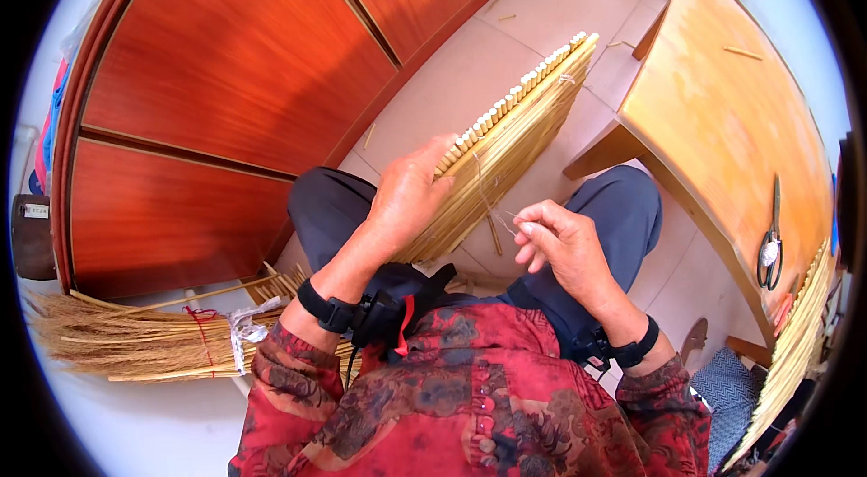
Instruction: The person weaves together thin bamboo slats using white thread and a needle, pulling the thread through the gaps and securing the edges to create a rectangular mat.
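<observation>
A panel of pale reed stalks, laid side by side and tied with thread, stands on edge between my knees. Its cut stalk ends form a row along the top. My left hand grips the near upper corner, fingers wrapped over the edge and partly hidden. Beside the panel's right face, my right hand pinches a thin pale thread between thumb and fingertips. That thread runs up to the panel's top edge. Another tie of thread shows near the far end.
Red-brown cabinets line the left. On the right stands a wooden table bearing black-handled scissors and a short stalk piece. A tied bundle of feathery reeds lies at lower left; another reed panel leans at right.
</observation>
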